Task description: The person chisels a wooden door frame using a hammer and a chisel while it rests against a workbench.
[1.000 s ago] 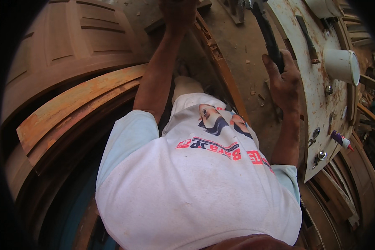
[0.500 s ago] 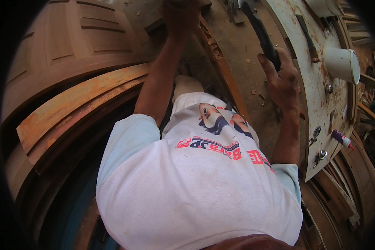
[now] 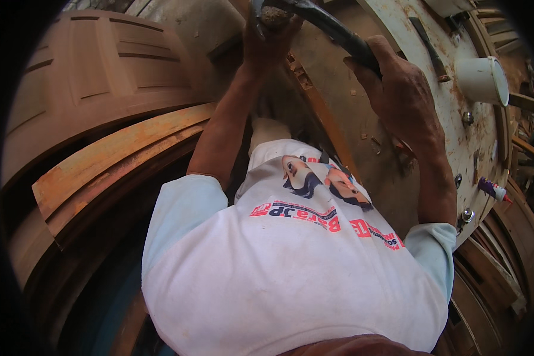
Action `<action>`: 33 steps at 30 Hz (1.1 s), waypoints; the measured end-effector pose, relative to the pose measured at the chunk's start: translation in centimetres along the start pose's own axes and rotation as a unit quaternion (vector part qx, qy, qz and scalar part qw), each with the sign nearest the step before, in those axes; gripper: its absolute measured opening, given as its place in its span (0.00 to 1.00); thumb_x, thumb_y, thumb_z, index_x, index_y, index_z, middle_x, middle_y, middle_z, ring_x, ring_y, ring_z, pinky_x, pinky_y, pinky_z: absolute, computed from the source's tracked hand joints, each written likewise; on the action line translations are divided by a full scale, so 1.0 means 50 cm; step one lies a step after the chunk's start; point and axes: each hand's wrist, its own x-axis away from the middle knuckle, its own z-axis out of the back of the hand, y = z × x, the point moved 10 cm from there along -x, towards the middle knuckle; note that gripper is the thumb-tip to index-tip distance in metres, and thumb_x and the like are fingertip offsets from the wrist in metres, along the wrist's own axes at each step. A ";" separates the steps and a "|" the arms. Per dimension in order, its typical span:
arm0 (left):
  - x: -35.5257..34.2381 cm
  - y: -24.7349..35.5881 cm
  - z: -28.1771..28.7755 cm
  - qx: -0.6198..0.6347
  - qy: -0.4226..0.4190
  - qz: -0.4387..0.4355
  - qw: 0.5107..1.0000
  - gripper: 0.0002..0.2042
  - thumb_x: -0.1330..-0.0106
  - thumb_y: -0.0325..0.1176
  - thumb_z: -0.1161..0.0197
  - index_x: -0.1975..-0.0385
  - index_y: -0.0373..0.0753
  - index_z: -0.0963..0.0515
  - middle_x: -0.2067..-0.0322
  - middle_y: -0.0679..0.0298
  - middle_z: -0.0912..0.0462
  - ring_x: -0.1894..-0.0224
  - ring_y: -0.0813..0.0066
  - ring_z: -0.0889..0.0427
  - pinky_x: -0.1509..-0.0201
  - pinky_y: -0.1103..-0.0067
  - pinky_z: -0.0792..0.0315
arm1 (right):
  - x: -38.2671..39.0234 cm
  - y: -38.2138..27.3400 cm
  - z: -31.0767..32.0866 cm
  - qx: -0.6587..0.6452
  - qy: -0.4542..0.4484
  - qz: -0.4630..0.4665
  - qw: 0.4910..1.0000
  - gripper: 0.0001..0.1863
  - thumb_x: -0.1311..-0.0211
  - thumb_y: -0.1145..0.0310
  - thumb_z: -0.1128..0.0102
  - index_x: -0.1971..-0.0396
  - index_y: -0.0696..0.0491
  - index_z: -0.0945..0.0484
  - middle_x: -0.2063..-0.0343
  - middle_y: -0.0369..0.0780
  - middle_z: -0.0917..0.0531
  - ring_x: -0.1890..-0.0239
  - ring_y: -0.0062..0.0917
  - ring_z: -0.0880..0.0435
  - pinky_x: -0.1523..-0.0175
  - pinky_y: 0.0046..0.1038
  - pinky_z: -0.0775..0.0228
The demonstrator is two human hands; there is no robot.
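My right hand (image 3: 403,89) is wrapped around the black handle of a hammer (image 3: 338,32). The hammer's metal head is at the top edge, over my left hand (image 3: 270,47). That hand is closed around an upright tool handle (image 3: 276,16), probably a chisel's, whose round, worn butt end faces up; its lower part is hidden. Whether hammer and butt touch, I cannot tell. Below my left hand runs a long wooden beam (image 3: 320,110) with slots cut in its upper end.
At left lie a panelled wooden door (image 3: 107,65) and stacked curved boards (image 3: 124,154). On the right, a stained white worktop (image 3: 418,44) holds a white bucket (image 3: 483,81), a flat dark tool (image 3: 430,50), metal knobs and a purple-white tube (image 3: 493,188). Wood chips dot the floor.
My right hand has brought the hammer up and left, so its head is now over my left hand. My left hand sits slightly further right and lower in view.
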 end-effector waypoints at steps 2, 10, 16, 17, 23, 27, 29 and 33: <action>-0.005 -0.017 -0.010 0.053 0.008 0.048 0.997 0.16 0.33 0.23 0.29 0.49 0.37 0.27 0.62 0.71 0.19 0.60 0.86 0.19 0.58 0.84 0.22 | -0.017 -0.021 0.064 -0.027 0.086 0.025 0.996 0.13 0.27 0.60 0.37 0.55 0.52 0.26 0.75 0.46 0.18 0.74 0.43 0.17 0.67 0.42 0.27; 0.016 0.012 -0.007 -0.046 -0.014 0.017 0.999 0.11 0.33 0.24 0.30 0.55 0.37 0.24 0.63 0.69 0.17 0.64 0.84 0.18 0.61 0.84 0.23 | -0.006 0.061 -0.054 0.058 -0.062 -0.038 0.996 0.14 0.26 0.59 0.39 0.55 0.54 0.28 0.77 0.48 0.19 0.71 0.48 0.16 0.64 0.44 0.28; 0.008 -0.068 0.066 -0.124 -0.057 0.013 0.991 0.06 0.31 0.32 0.30 0.64 0.39 0.19 0.72 0.71 0.19 0.71 0.84 0.21 0.66 0.81 0.25 | -0.009 0.037 -0.031 -0.024 -0.026 -0.031 0.999 0.16 0.27 0.56 0.39 0.57 0.54 0.28 0.77 0.50 0.18 0.71 0.51 0.17 0.65 0.50 0.31; 0.008 -0.099 0.076 -0.053 -0.049 0.063 0.995 0.06 0.30 0.34 0.30 0.65 0.39 0.18 0.73 0.72 0.19 0.72 0.84 0.21 0.66 0.81 0.26 | -0.007 0.037 -0.031 -0.030 -0.024 -0.034 0.999 0.16 0.27 0.56 0.39 0.58 0.54 0.28 0.77 0.50 0.19 0.71 0.51 0.17 0.65 0.49 0.31; 0.012 -0.055 0.061 0.024 0.012 0.125 0.992 0.06 0.31 0.33 0.31 0.67 0.39 0.19 0.74 0.71 0.20 0.73 0.84 0.22 0.69 0.81 0.27 | 0.017 0.073 -0.044 -0.052 -0.015 -0.084 0.995 0.17 0.28 0.55 0.37 0.59 0.54 0.27 0.82 0.48 0.22 0.77 0.47 0.18 0.68 0.46 0.32; -0.006 -0.063 0.067 -0.012 0.055 0.133 0.990 0.03 0.33 0.28 0.32 0.67 0.41 0.19 0.73 0.73 0.19 0.73 0.85 0.23 0.72 0.81 0.30 | 0.021 0.080 -0.040 -0.038 -0.001 -0.082 0.996 0.16 0.28 0.55 0.37 0.59 0.53 0.27 0.84 0.47 0.22 0.78 0.45 0.18 0.70 0.45 0.32; -0.006 -0.071 0.070 -0.036 0.067 0.128 0.989 0.04 0.34 0.29 0.31 0.70 0.41 0.19 0.75 0.74 0.20 0.74 0.86 0.24 0.73 0.81 0.31 | 0.023 0.082 -0.040 -0.045 0.003 -0.085 0.995 0.17 0.28 0.55 0.37 0.60 0.53 0.26 0.84 0.46 0.22 0.78 0.44 0.17 0.70 0.44 0.31; 0.005 -0.105 0.076 -0.098 0.072 0.173 0.977 0.07 0.36 0.33 0.28 0.72 0.41 0.19 0.76 0.74 0.21 0.74 0.85 0.24 0.73 0.79 0.31 | 0.026 0.089 -0.042 -0.052 -0.005 -0.091 0.994 0.17 0.28 0.55 0.37 0.59 0.54 0.27 0.83 0.46 0.22 0.78 0.44 0.17 0.70 0.44 0.31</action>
